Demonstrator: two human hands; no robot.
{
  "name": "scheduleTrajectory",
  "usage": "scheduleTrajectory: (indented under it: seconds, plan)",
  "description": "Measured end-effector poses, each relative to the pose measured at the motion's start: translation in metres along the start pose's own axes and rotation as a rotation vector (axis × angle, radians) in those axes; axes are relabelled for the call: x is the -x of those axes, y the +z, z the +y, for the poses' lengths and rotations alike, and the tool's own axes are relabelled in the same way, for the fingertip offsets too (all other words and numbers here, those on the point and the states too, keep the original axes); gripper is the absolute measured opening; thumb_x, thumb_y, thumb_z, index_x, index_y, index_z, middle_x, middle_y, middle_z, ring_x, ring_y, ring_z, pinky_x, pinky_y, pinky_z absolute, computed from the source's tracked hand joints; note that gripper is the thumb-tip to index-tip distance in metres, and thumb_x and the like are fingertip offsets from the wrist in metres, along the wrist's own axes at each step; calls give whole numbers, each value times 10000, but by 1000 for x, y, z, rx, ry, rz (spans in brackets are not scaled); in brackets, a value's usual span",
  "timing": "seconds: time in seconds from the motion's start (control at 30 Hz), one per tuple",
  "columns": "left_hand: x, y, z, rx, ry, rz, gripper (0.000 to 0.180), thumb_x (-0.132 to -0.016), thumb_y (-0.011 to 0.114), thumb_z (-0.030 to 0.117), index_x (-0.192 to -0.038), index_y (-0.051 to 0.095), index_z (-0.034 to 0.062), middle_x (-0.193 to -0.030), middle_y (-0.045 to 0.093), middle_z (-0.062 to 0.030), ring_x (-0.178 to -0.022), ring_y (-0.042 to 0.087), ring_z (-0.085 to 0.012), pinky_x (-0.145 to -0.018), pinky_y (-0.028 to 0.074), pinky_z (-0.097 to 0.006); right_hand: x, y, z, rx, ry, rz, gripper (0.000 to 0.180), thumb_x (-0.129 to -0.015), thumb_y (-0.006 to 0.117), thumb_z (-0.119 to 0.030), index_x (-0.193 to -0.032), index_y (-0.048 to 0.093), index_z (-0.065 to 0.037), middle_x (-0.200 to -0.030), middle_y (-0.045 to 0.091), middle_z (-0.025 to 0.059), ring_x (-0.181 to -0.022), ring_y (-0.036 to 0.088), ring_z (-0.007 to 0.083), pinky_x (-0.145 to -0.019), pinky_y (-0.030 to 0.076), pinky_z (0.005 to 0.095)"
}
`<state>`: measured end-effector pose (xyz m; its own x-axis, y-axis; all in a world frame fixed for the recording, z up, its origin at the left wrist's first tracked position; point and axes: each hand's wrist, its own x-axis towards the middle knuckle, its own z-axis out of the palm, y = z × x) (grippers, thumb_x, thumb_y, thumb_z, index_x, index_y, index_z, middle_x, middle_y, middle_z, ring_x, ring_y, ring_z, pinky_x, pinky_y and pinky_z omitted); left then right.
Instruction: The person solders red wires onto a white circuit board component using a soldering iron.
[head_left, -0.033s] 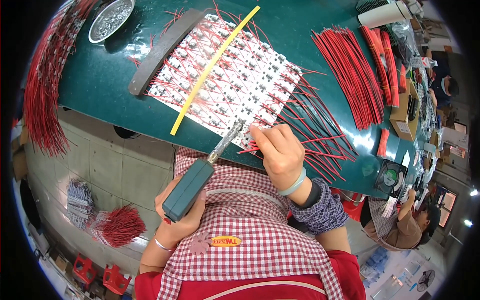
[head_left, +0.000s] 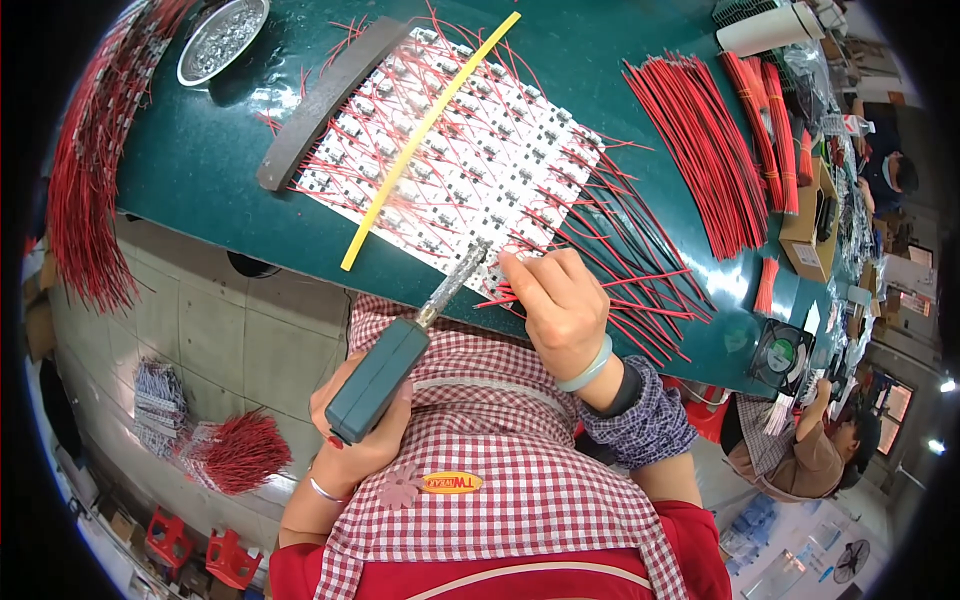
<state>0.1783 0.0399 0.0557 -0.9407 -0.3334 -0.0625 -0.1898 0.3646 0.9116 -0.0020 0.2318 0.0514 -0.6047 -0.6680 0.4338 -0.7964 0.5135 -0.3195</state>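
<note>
My left hand is wrapped round the dark green handle of a soldering iron. The iron's metal tip meets the near corner of a white circuit board panel with rows of small black parts and red wires. Beside that tip, my right hand is closed in a pinch on a thin wire at the panel's near right edge; its fingertips partly hide the wire. Red and black wires fan out to the right from the panel. A yellow strip and a dark curved bar lie across the panel.
On the green table a pile of red wires lies right, near bundled wires and a cardboard box. A metal bowl stands far left. Wired boards hang off the left edge. A co-worker sits right.
</note>
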Motion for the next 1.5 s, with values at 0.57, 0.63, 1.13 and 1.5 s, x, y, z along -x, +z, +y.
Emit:
scheduleTrajectory:
  seconds: [0.57,0.63,1.13,1.5]
  plan:
    - [-13,0,10,-66,154,-25,205,-710,710,-80,-910,676,-47,-892,672,-149,-758,687,-276,-693,550,-325,0,-2,4,-34,-21,-57,391,-647,666,13,-1032,722,-13,-841,642,61,-794,590,263,-635,515,347]
    - [-13,0,10,-65,164,-13,212,-704,708,-83,-908,669,-42,-882,667,-144,-750,681,-274,-686,544,-325,1,1,7,-30,-41,-48,342,-677,673,-26,-1018,705,-12,-837,607,55,-804,585,245,-645,502,345]
    - [-14,-5,14,-105,153,-65,252,-653,723,-67,-889,642,-37,-850,650,-145,-734,670,-302,-674,543,-335,1,1,6,-55,-17,-49,358,-666,667,5,-1020,718,-5,-837,634,62,-795,594,256,-628,516,342]
    - [-13,-7,16,-133,254,7,207,-692,704,-83,-896,679,-56,-876,673,-153,-745,697,-292,-657,561,-329,1,2,4,-44,-13,-57,385,-657,646,26,-1034,716,-4,-844,640,67,-800,593,266,-631,519,348]
